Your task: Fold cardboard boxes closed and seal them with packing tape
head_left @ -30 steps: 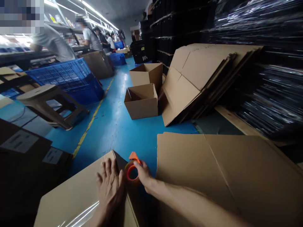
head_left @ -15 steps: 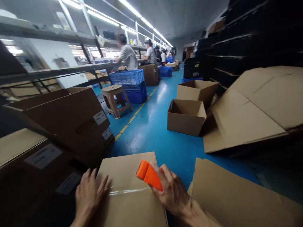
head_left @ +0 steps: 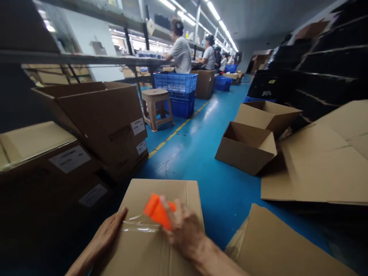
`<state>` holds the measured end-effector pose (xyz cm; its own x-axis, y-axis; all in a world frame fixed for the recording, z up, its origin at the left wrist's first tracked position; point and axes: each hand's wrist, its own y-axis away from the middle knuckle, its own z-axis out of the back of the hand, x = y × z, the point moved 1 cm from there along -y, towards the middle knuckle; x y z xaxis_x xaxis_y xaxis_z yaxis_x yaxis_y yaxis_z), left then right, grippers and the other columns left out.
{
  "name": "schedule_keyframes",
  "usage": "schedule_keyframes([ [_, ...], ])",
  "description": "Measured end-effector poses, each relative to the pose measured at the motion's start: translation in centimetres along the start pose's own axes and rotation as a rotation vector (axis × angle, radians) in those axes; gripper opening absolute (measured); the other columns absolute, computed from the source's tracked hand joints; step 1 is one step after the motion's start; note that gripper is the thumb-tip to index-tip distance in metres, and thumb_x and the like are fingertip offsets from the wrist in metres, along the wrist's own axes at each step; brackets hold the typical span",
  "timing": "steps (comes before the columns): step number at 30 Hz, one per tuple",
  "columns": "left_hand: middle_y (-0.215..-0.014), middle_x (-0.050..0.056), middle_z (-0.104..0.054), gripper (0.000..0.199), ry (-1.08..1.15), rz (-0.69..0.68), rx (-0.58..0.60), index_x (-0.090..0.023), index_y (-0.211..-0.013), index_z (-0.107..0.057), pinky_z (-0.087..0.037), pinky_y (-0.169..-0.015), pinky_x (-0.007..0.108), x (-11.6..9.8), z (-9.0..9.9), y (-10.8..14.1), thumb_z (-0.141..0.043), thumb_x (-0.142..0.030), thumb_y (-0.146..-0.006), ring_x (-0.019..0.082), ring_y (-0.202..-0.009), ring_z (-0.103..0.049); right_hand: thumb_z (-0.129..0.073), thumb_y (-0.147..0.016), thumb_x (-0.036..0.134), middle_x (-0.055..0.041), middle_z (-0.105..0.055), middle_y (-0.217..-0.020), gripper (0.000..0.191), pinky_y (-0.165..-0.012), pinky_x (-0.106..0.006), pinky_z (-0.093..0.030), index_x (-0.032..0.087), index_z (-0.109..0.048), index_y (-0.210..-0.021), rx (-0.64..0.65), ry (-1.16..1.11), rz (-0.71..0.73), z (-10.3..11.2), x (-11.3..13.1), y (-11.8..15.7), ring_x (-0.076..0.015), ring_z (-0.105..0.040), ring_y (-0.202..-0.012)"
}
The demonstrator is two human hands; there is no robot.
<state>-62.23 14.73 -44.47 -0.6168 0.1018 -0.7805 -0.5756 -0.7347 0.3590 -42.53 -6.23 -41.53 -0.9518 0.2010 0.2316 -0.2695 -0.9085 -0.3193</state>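
Note:
A cardboard box (head_left: 143, 253) lies in front of me, with a strip of clear, shiny tape (head_left: 140, 229) across its top. My right hand (head_left: 186, 230) is closed around an orange tape dispenser (head_left: 158, 211), held low over the box top near the strip; both are slightly blurred. Against the box's left edge rests my left hand (head_left: 107, 232), its fingers stretched out flat and holding nothing. The dispenser's underside and its tape roll are hidden from me.
Large labelled cartons (head_left: 100, 119) stand at left. A stool (head_left: 156, 105) and stacked blue crates (head_left: 181, 92) are beyond. Open boxes (head_left: 244, 149) and flat cardboard (head_left: 322, 168) sit at right. Several people (head_left: 181, 50) are along the bench.
My right hand has moved left over the box with the tape dispenser. My left hand has shifted down to the box's side, fingers closer together. The view has turned slightly left.

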Motion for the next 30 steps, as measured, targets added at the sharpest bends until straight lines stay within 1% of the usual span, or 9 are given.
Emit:
schedule_keyframes([
  [2, -0.109, 0.008, -0.084, 0.074, 0.040, 0.037, 0.103, -0.021, -0.103, -0.083, -0.061, -0.093, 0.040, -1.0, -0.2, 0.1, -0.047, -0.083, -0.086, 0.038, -0.106, -0.076, -0.060, -0.094, 0.037, -0.0145, -0.065, -0.097, 0.076, -0.063, -0.043, -0.061, 0.017, -0.031, -0.162, -0.067, 0.115, -0.017, 2.7, -4.5, 3.6, -0.0281, -0.065, -0.075],
  [4, -0.121, 0.009, -0.081, 0.076, 0.075, 0.038, 0.089, -0.020, -0.109, -0.083, -0.058, -0.101, 0.039, -1.1, -0.5, -0.1, -0.047, -0.083, -0.086, 0.037, -0.113, -0.073, -0.048, -0.102, 0.043, -0.0093, -0.062, -0.089, 0.066, -0.060, -0.038, -0.059, 0.021, -0.033, -0.161, -0.106, 0.194, -0.067, 5.2, -8.1, 5.8, -0.0251, -0.064, -0.070],
  [8, -0.139, 0.010, -0.072, 0.076, 0.037, 0.092, -0.107, -0.020, -0.130, -0.074, -0.047, -0.116, 0.045, 0.0, -0.7, -0.3, -0.040, -0.076, -0.092, 0.035, -0.130, -0.065, -0.045, -0.103, 0.054, -0.0064, -0.065, -0.089, 0.060, -0.049, -0.032, -0.053, 0.023, -0.042, -0.154, -0.217, 0.155, -0.333, 6.9, -10.0, 6.4, -0.0230, -0.067, -0.064],
  [11, -0.133, 0.011, -0.075, 0.070, -0.073, 0.105, -0.266, -0.022, -0.125, -0.075, -0.050, -0.109, 0.045, -0.5, 0.0, 0.8, -0.041, -0.074, -0.092, 0.037, -0.129, -0.065, -0.048, -0.101, 0.060, -0.0078, -0.069, -0.095, 0.063, -0.050, -0.034, -0.056, 0.024, -0.044, -0.153, -0.262, 0.029, -0.390, 5.6, -8.5, 4.6, -0.0240, -0.071, -0.066],
  [17, -0.084, 0.006, -0.081, 0.062, 0.038, 0.045, -0.081, -0.019, -0.081, -0.076, -0.056, -0.070, 0.031, -3.2, -1.1, 3.5, -0.051, -0.075, -0.085, 0.032, -0.087, -0.074, -0.052, -0.100, 0.049, -0.0170, -0.070, -0.111, 0.062, -0.063, -0.042, -0.063, 0.021, -0.042, -0.154, -0.163, -0.185, -0.242, 0.0, 0.0, -3.1, -0.0304, -0.073, -0.080],
  [20, -0.074, 0.006, -0.076, 0.068, 0.138, 0.027, -0.060, -0.017, -0.075, -0.072, -0.057, -0.069, 0.031, -3.2, -1.9, 3.7, -0.049, -0.081, -0.082, 0.032, -0.082, -0.071, -0.065, -0.091, 0.038, -0.0190, -0.068, -0.108, 0.071, -0.071, -0.047, -0.063, 0.016, -0.041, -0.155, -0.094, -0.205, -0.094, -2.7, 5.6, -6.9, -0.0329, -0.071, -0.086],
  [23, -0.073, 0.005, -0.075, 0.070, 0.196, -0.005, -0.098, -0.018, -0.074, -0.071, -0.058, -0.072, 0.032, -2.5, -2.0, 3.3, -0.048, -0.084, -0.079, 0.032, -0.082, -0.070, -0.075, -0.081, 0.031, -0.0187, -0.067, -0.109, 0.084, -0.076, -0.049, -0.063, 0.016, -0.040, -0.156, -0.028, -0.212, -0.028, -3.5, 7.5, -8.1, -0.0339, -0.069, -0.090],
  [27, -0.082, 0.005, -0.080, 0.067, 0.135, 0.077, -0.063, -0.020, -0.084, -0.076, -0.056, -0.069, 0.031, -1.7, -1.7, 2.5, -0.048, -0.081, -0.083, 0.033, -0.086, -0.072, -0.070, -0.085, 0.031, -0.0162, -0.067, -0.103, 0.072, -0.065, -0.044, -0.061, 0.019, -0.048, -0.152, 0.075, -0.103, -0.035, -1.1, 1.5, -4.2, -0.0312, -0.069, -0.080],
  [30, -0.088, 0.004, -0.081, 0.067, 0.110, 0.145, -0.042, -0.021, -0.090, -0.079, -0.056, -0.073, 0.029, -1.0, -1.6, 2.3, -0.047, -0.080, -0.085, 0.032, -0.094, -0.074, -0.057, -0.095, 0.049, -0.0143, -0.071, -0.108, 0.061, -0.071, -0.042, -0.061, 0.023, -0.051, -0.150, 0.009, -0.270, -0.361, 1.8, -6.3, 0.4, -0.0293, -0.072, -0.084],
])
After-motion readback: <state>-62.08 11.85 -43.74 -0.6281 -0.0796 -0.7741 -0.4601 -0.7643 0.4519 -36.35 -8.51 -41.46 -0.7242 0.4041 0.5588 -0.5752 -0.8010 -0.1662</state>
